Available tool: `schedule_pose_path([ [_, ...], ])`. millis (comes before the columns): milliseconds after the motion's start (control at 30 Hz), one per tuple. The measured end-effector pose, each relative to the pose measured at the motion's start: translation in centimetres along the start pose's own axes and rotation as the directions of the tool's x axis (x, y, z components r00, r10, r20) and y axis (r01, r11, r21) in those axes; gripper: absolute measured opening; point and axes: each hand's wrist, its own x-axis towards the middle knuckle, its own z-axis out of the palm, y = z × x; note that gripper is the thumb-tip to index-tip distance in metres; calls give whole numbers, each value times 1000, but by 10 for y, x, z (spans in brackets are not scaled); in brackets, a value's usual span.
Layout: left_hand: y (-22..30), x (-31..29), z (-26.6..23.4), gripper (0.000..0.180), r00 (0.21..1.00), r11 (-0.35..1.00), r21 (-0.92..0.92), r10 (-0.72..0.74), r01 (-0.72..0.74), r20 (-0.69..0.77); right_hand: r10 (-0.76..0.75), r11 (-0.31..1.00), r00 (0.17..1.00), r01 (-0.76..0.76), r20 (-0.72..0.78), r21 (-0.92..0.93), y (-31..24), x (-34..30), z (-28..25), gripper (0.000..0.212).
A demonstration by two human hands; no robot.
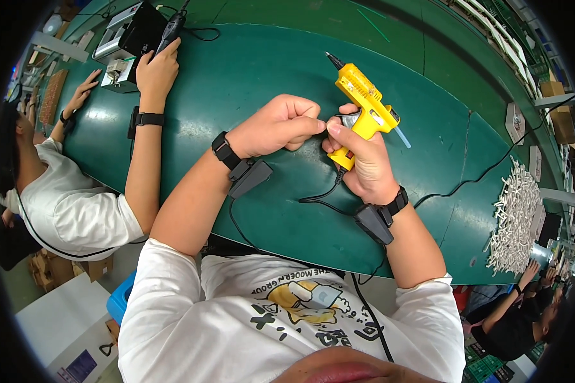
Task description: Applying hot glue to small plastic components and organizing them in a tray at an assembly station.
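Note:
A yellow hot glue gun (362, 86) is gripped by its handle in my right hand (372, 167), its dark nozzle pointing up and left, away from me. From its rear sticks out a pale blue glue stick (402, 136). The gun's black cord (326, 196) loops down over the green table (262, 70). My left hand (276, 126) is closed, thumb and forefinger pinched together, right beside my right thumb in front of the trigger area. Whatever lies in that pinch, if anything, is too small to make out. Black straps with small boxes sit on both my wrists.
At the right end of the table lies a heap of small white cylindrical pieces (516, 220). To the left, a co-worker's hand (158, 71) holds a black handheld tool (172, 30) beside a black boxy machine (140, 32). A black cable (485, 171) crosses the right side. More people work at lower right.

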Motion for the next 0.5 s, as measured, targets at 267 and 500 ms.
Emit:
schedule_pose_path([
  [267, 2, 0, 3, 44, 1000, 999, 34, 3, -2, -5, 10, 1000, 1000, -10, 6, -9, 1, 0, -2, 41],
  [500, 2, 0, 3, 44, 1000, 1000, 30, -3, 3, -5, 15, 1000, 999, -15, 35, -7, 2, 0, -4, 40],
])
